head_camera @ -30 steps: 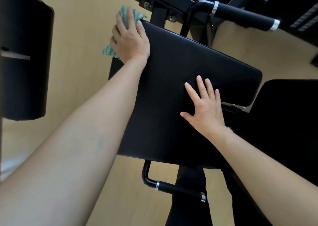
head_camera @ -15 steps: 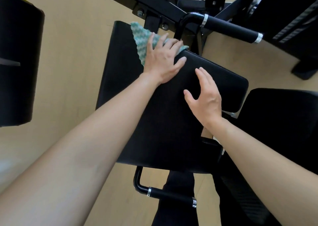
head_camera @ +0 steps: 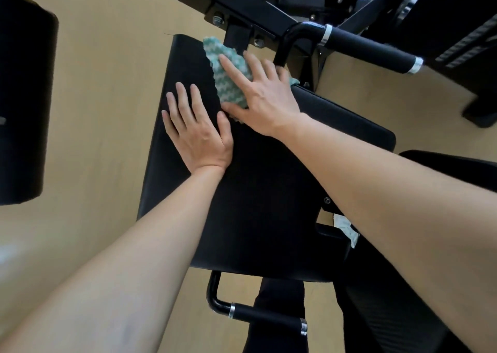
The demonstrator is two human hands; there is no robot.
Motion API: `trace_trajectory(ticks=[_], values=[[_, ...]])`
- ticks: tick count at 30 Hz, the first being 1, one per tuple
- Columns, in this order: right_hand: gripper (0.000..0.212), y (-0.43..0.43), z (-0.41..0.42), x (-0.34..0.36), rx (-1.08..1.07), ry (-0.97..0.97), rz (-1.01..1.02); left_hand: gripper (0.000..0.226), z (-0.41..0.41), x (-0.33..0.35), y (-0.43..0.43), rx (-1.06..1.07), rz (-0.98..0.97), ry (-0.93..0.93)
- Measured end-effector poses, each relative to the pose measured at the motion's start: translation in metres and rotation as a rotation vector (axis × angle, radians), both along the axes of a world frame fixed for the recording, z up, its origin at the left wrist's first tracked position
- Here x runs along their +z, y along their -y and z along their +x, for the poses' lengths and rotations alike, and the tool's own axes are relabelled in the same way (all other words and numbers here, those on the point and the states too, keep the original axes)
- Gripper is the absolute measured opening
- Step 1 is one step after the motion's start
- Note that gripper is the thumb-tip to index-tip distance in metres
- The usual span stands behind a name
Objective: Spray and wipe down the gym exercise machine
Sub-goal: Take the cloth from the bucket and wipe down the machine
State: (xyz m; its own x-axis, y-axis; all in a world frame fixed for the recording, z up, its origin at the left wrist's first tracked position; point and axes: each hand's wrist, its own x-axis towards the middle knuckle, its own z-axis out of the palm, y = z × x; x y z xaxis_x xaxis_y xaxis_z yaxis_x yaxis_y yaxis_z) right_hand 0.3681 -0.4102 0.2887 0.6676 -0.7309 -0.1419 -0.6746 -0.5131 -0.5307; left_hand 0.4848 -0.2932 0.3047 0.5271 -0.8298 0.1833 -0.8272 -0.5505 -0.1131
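Right hand (head_camera: 265,102) presses a soft, limp green-and-white woven cloth (head_camera: 228,76) flat, fingers spread, on the black padded seat (head_camera: 258,191); left hand (head_camera: 197,130) rests open beside it.

Black padded machine seat (head_camera: 258,191), flat; green-and-white zigzag cloth (head_camera: 228,75) spread on its far edge.

Green-white zigzag cloth (head_camera: 228,75), black pad (head_camera: 258,191)
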Motion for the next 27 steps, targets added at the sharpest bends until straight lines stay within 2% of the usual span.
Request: trace_trajectory(ticks=[5, 11, 14, 20, 23, 27], values=[[0.073, -0.011, -0.046, -0.017, -0.227, -0.037, 0.086, 0.074, -0.002, 0.003, 0.002, 0.004, 0.024, 0.001], [0.068, -0.043, -0.119, -0.037, -0.548, -0.235, 0.222, 0.08, -0.006, 0.008, 0.005, 0.027, 0.096, 0.019], [0.074, -0.068, -0.131, -0.043, -0.781, -0.284, 0.344, 0.082, -0.01, 0.01, 0.006, 0.041, 0.126, 0.02], [0.092, -0.109, -0.119, -0.04, -1.188, -0.239, 0.559, 0.084, -0.011, 0.01, 0.006, 0.042, 0.145, 0.037], [0.096, -0.122, -0.113, -0.034, -1.244, -0.22, 0.653, 0.085, -0.012, 0.01, 0.006, 0.045, 0.152, 0.034], [0.098, -0.14, -0.105, -0.024, -1.192, -0.136, 0.745, 0.085, -0.012, 0.009, 0.005, 0.043, 0.145, 0.028]])
